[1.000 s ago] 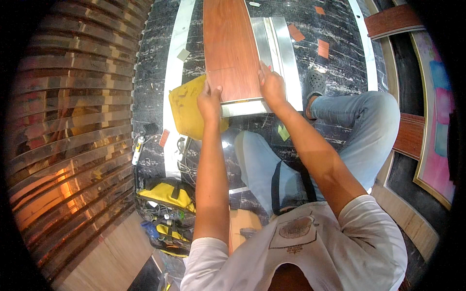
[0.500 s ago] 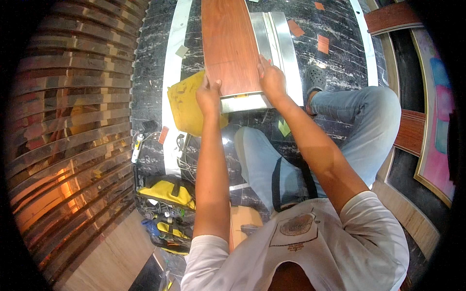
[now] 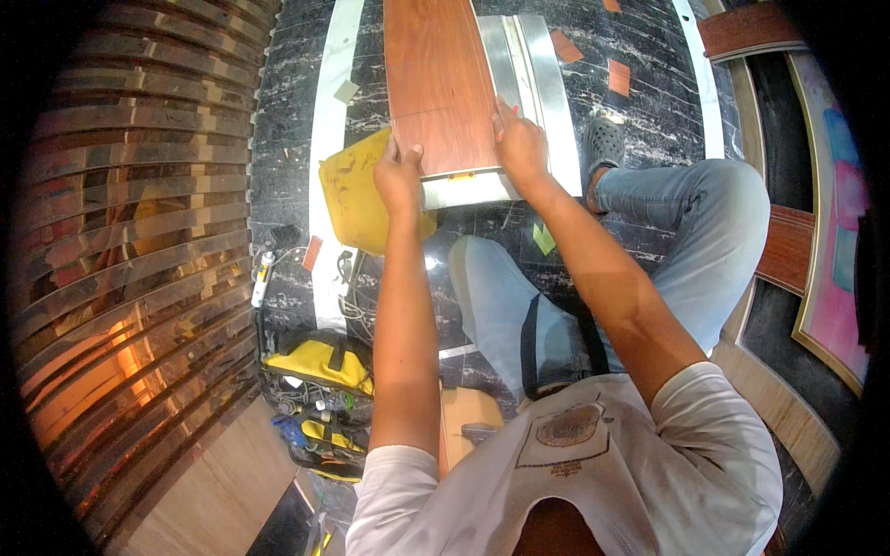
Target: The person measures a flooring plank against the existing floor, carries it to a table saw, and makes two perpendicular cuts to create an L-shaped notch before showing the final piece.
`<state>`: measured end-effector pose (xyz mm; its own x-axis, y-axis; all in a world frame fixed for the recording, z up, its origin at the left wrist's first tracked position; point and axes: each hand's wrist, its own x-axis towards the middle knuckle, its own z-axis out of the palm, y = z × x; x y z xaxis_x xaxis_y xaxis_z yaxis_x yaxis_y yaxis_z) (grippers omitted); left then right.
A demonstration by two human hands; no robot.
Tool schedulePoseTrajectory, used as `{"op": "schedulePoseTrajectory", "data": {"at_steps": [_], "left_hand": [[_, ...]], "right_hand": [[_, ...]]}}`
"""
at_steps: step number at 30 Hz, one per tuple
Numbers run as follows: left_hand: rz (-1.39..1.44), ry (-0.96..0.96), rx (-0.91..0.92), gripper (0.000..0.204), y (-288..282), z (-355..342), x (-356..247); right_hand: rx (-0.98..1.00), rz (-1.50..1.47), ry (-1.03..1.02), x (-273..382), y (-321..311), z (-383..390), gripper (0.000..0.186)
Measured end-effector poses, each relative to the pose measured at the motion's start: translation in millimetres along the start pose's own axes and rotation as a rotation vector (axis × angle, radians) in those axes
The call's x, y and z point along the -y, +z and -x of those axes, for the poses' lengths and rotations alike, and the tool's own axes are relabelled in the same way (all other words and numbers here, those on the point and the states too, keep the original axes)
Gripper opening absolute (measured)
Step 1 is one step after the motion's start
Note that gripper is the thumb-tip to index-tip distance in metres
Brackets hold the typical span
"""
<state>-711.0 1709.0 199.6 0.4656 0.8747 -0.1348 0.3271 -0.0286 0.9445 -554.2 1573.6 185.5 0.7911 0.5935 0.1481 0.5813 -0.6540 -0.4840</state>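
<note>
A long reddish wood-grain plank [image 3: 436, 65] lies lengthwise over a silver metal sheet or profile [image 3: 554, 111], whose edge shows along the right and near end. My left hand [image 3: 400, 176] is closed on the plank's near-left corner, thumb on top. My right hand [image 3: 519, 148] is closed on its right edge, with a small red object by the fingers, too small to name. A small yellow piece [image 3: 461, 175] shows beneath the plank's near end. A creased yellow item [image 3: 352, 190] lies on the floor beneath and beside my left hand.
Tool bags [image 3: 320, 366] lie at lower left, near a white tube [image 3: 263, 278] and cables [image 3: 350, 306]. Small cut pieces [image 3: 619, 78] are scattered on the dark marble-look floor [image 3: 654, 130]. A slatted panel [image 3: 139, 232] borders the left; boards and a framed picture [image 3: 830, 241] the right.
The plank, the metal beneath it and both hands have shifted slightly forward, away from me. The yellow piece under the plank's near end shows more now. Both hands keep their grip.
</note>
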Motion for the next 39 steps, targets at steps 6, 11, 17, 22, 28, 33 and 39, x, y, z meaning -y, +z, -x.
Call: {"op": "schedulePoseTrajectory", "data": {"at_steps": [6, 11, 17, 22, 28, 33, 39], "left_hand": [[0.021, -0.001, -0.015, 0.059, 1, -4, 11], [-0.004, 0.004, -0.034, 0.06, 4, -5, 14], [-0.001, 0.023, -0.012, 0.058, 2, 0, 3], [-0.016, 0.007, -0.019, 0.057, 3, 2, -2], [-0.033, 0.005, -0.04, 0.058, 4, 0, 3], [-0.039, 0.001, -0.045, 0.058, 3, -1, 6], [-0.045, 0.042, -0.03, 0.058, 2, -3, 14]], "right_hand": [[0.018, 0.004, 0.01, 1, 1, 1, 0.041], [0.012, 0.004, 0.023, 1, 1, 1, 0.041], [0.041, 0.013, 0.032, 3, -3, 2, 0.045], [0.039, 0.003, 0.033, 1, -3, 1, 0.047], [0.025, 0.0, 0.03, 3, -2, 1, 0.041], [-0.015, -0.009, 0.002, 1, 1, 2, 0.039], [-0.071, 0.018, -0.049, -2, 4, 2, 0.037]]}}
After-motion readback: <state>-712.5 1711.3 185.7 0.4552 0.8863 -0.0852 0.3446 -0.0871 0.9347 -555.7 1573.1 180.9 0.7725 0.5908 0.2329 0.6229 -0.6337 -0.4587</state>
